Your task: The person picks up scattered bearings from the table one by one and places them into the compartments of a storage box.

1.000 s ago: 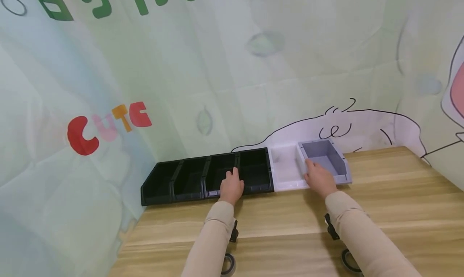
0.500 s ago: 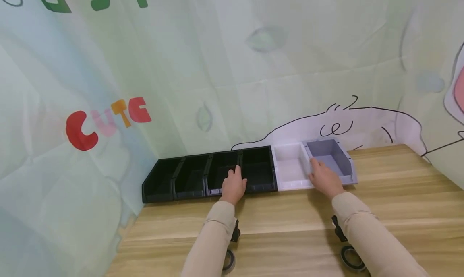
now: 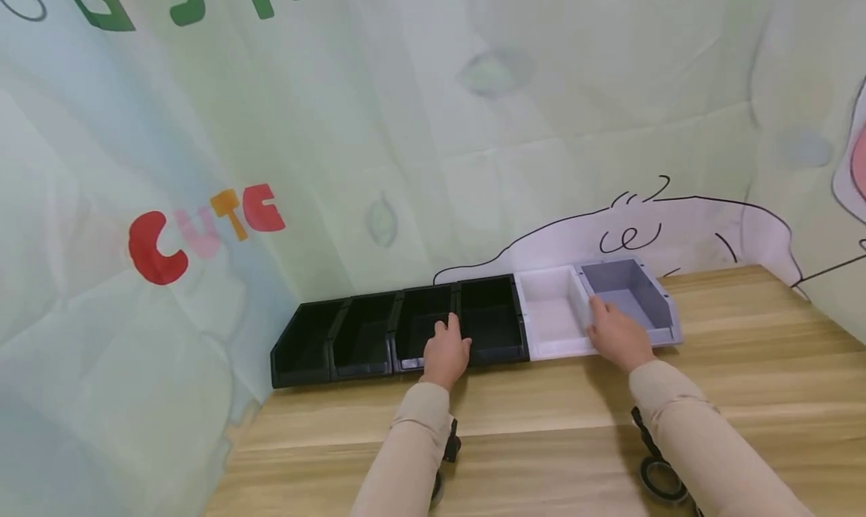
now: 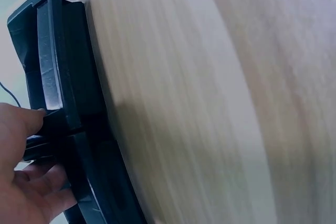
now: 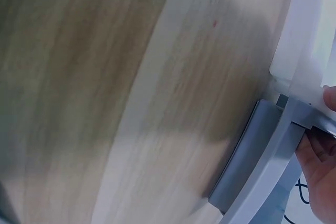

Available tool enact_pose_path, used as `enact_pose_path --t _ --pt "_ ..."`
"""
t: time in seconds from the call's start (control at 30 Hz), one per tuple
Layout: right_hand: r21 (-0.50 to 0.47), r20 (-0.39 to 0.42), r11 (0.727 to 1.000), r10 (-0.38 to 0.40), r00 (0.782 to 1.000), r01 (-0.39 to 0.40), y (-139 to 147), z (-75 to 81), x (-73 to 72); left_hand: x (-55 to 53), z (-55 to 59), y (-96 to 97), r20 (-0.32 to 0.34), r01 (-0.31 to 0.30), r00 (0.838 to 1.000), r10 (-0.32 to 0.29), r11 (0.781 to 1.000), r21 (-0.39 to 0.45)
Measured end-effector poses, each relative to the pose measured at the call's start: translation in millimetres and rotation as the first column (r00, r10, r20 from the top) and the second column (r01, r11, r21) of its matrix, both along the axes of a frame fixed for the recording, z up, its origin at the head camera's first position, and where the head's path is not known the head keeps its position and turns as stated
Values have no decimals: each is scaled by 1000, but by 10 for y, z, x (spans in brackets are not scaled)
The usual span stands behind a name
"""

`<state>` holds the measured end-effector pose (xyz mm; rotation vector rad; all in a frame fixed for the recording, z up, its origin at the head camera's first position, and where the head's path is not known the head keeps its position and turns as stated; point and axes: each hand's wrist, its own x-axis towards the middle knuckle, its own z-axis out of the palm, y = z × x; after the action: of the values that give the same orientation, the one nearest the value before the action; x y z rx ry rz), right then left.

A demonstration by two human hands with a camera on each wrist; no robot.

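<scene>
In a row along the back of the wood-grain table (image 3: 541,419) stand, from left to right, four black bins (image 3: 392,344), a white bin (image 3: 553,310) and a grey bin (image 3: 619,284), side by side before a printed sheet (image 3: 514,164). The left hand (image 3: 447,355) has its grip clamped on the adjoining walls of the two rightmost black bins, thumb on one side, fingers on the other. The right hand (image 3: 619,338) has its grip pinched on the meeting walls of the white bin and the grey bin, thumb to the white side. Both beige sleeves (image 3: 704,427) extend over the table.
</scene>
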<state>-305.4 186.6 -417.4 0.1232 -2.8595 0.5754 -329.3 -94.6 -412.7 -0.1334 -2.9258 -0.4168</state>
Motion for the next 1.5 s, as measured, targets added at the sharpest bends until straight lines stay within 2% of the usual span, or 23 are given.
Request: enact_pose_path --t 0.13,0.27,0.4,0.67,0.93,1.2,1.5 --pt "-1 5 1000 -5 1000 5 29 21 44 1 10 45 -4 13 1000 -13 1000 -12" --pt "3 -27 1000 18 999 -17 72 34 72 12 14 77 -22 16 1000 -17 1000 -27" --pt "9 -54 999 38 998 -38 120 15 111 77 21 98 -32 12 999 -12 1000 -13" --pt "-12 -19 999 50 999 -50 171 -28 252 263 -13 134 -22 -5 1000 4 1000 -16" --pt "-25 5 999 45 999 -45 233 -3 334 307 -21 210 -41 0 999 -2 999 -38" --pt "-40 33 998 49 998 -48 354 -15 464 395 -48 318 -45 16 999 -19 997 -74" --pt "-56 25 998 44 999 -43 449 -2 506 454 -43 403 -52 5 999 -10 996 -84"
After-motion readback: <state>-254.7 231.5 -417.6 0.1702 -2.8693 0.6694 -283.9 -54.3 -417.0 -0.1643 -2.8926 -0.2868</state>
